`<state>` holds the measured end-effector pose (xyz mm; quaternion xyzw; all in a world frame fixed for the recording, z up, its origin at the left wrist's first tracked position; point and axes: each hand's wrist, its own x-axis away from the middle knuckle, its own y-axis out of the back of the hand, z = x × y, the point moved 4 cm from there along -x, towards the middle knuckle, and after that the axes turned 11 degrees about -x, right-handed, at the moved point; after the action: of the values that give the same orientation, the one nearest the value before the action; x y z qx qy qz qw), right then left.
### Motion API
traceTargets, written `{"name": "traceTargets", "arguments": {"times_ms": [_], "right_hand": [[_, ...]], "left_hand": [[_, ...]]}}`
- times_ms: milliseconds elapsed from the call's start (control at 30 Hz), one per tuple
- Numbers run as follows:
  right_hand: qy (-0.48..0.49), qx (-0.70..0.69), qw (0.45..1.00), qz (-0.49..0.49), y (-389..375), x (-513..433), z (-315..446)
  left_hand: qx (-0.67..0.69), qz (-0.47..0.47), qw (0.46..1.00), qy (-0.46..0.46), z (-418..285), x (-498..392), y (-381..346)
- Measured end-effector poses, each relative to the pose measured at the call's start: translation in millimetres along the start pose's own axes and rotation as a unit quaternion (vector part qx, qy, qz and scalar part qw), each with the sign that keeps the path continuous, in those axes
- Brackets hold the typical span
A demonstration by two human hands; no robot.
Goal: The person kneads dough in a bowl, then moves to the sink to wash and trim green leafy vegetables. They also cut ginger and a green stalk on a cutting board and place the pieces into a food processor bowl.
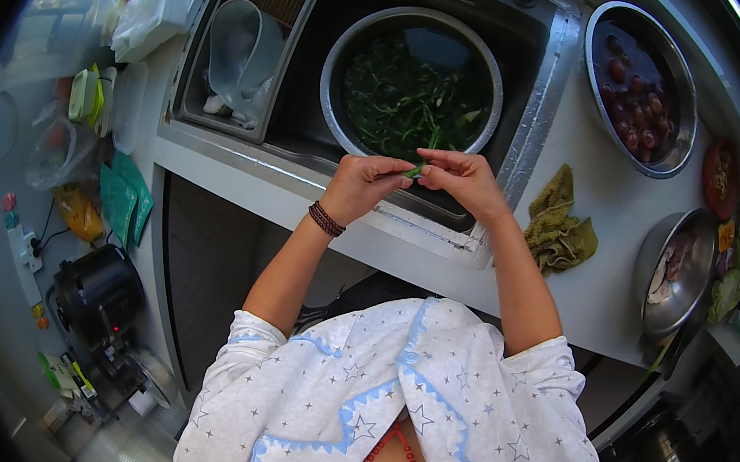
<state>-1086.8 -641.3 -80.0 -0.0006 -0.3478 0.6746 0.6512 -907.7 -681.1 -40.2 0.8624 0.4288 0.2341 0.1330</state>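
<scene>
A green vegetable stem (413,170) is pinched between the fingertips of my left hand (366,186) and my right hand (466,183). Both hands are over the near rim of a round metal basin (334,68), which stands in the sink (531,52). Leafy greens (391,91) float in water inside the basin, and a few stems rise near my fingers. A dark beaded bracelet (326,220) circles my left wrist.
Left in the sink sits a drain tray (266,127) with a translucent plastic container (233,47). On the right counter are a metal bowl of grapes in water (692,126), a crumpled olive cloth (560,227) and a metal bowl (688,291) with what looks like raw meat. A black cooker (96,297) stands left.
</scene>
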Motion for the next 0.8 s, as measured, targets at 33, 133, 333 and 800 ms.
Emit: {"name": "traceTargets", "arguments": {"times_ms": [33,133,333,800], "right_hand": [[-0.002,0.012,1.0,0.009,-1.9,-0.2,-1.5],[0.014,0.007,1.0,0.025,0.8,0.5,-2.8],[0.008,-0.071,0.997,0.034,-0.6,4.1,-1.4],[0.0,-0.048,0.998,0.047,-2.2,4.3,-2.5]], "left_hand": [[-0.013,0.006,1.0,-0.009,-3.1,-0.6,0.6],[-0.035,0.024,0.998,-0.037,-8.3,-0.9,1.9],[0.102,0.038,0.994,-0.022,0.9,3.9,-0.1],[0.184,0.083,0.979,0.011,2.7,11.3,4.7]]}}
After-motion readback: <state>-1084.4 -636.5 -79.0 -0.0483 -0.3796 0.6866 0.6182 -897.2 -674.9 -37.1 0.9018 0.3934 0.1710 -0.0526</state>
